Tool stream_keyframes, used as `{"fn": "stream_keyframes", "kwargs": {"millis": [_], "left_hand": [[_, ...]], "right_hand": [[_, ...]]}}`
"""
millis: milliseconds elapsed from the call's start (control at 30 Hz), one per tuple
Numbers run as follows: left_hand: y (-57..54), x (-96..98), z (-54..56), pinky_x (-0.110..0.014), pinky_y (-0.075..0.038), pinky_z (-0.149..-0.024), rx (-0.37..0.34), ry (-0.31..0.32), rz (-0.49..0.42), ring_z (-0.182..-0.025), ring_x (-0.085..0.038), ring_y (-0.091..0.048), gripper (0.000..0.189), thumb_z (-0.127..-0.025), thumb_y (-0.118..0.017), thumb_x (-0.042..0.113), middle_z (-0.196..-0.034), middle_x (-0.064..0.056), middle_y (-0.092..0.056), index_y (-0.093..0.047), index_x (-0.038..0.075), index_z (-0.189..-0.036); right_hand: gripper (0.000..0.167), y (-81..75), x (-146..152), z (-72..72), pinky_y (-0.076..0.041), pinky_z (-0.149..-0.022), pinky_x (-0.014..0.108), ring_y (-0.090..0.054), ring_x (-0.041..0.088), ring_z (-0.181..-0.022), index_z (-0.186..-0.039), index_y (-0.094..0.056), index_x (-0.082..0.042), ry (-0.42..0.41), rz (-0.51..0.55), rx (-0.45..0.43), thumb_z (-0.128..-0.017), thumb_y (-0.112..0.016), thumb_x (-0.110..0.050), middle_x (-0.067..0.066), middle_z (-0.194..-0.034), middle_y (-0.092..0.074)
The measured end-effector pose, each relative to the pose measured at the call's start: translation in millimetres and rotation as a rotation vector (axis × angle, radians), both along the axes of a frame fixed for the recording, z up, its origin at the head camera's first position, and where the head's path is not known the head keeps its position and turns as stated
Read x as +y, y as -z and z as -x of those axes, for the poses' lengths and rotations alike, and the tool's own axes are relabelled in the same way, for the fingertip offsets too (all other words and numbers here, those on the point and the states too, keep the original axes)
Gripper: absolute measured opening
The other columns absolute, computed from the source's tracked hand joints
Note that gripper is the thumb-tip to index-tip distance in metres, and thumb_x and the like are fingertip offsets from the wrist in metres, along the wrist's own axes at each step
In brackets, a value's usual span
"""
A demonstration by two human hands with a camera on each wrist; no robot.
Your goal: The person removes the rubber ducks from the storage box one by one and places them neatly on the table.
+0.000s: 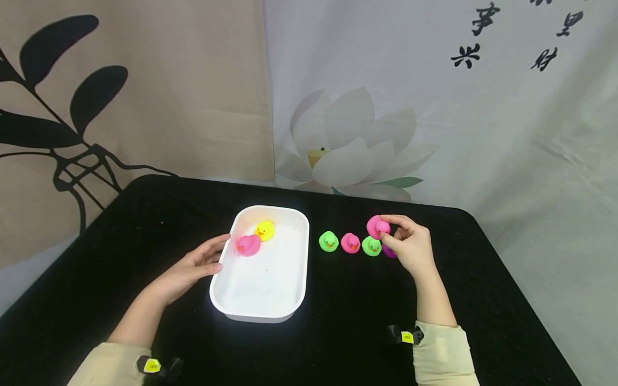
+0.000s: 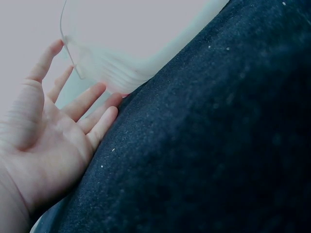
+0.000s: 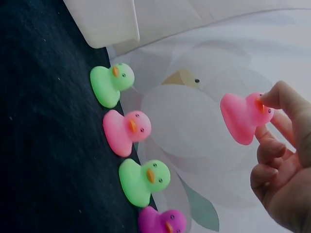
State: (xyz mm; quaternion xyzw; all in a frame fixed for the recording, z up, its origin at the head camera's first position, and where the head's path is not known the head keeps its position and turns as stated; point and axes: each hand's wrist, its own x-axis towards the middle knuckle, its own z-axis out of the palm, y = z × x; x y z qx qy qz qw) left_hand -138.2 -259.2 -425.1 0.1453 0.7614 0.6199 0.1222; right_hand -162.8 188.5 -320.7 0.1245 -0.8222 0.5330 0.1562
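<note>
Cream sleeves with black wrist straps show on the near side of a white tray, its left side touched by a person's left hand, fingers extended and loose. To the tray's right, the right hand pinches a pink duck between thumb and fingers, raised off the black cloth near a row leading away from the tray: green duck, second pink duck, another green duck, purple duck. Inside the tray, toward its far left corner, a yellow duck sits beside a third pink duck.
</note>
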Motion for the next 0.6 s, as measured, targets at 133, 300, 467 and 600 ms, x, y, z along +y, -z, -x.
{"fn": "stream_keyframes", "kwargs": {"millis": [133, 300, 467, 600], "left_hand": [[0.1, -0.5, 0.3, -0.059, -0.038, -0.097, -0.004, 0.001, -0.003, -0.127, -0.04, -0.041, 0.066, -0.091, -0.059, 0.019, -0.15, -0.014, -0.03, -0.028, 0.016, -0.149], [0.0, -0.8, 0.2, -0.059, -0.038, -0.097, -0.003, -0.002, 0.005, -0.127, -0.04, -0.041, 0.066, -0.091, -0.059, 0.02, -0.15, -0.014, -0.03, -0.027, 0.016, -0.149], [-0.2, -0.6, 0.1, -0.059, -0.038, -0.097, -0.005, -0.003, 0.007, -0.127, -0.04, -0.04, 0.066, -0.091, -0.059, 0.02, -0.15, -0.014, -0.03, -0.027, 0.016, -0.149], [0.1, -0.3, 0.2, -0.059, -0.038, -0.097, -0.004, -0.001, 0.006, -0.127, -0.04, -0.04, 0.066, -0.091, -0.059, 0.02, -0.15, -0.014, -0.03, -0.027, 0.016, -0.149]], "right_hand": [[0.027, -0.3, 8, -0.2, -0.034, -0.041, 0.022, -0.038, 0.01, -0.051, -0.107, -0.067, 0.008, 0.049, -0.002, 0.005, -0.08, -0.065, 0.01, 0.008, -0.069, -0.045], [0.029, 5.8, 24, 4.1, -0.036, -0.042, 0.021, -0.039, 0.012, -0.05, -0.111, -0.065, 0.008, 0.098, 0.008, -0.018, -0.082, -0.065, 0.006, 0.01, -0.06, -0.043], [0.031, 24.1, 44, 15.7, -0.037, -0.045, 0.021, -0.04, 0.013, -0.053, -0.115, -0.067, -0.001, 0.17, 0.01, -0.055, -0.084, -0.068, 0.0, 0.006, -0.063, -0.045], [0.031, 32.8, 55, 19.4, -0.035, -0.044, 0.023, -0.039, 0.014, -0.054, -0.117, -0.067, -0.005, 0.223, -0.003, -0.061, -0.085, -0.069, -0.004, 0.004, -0.065, -0.044]]}}
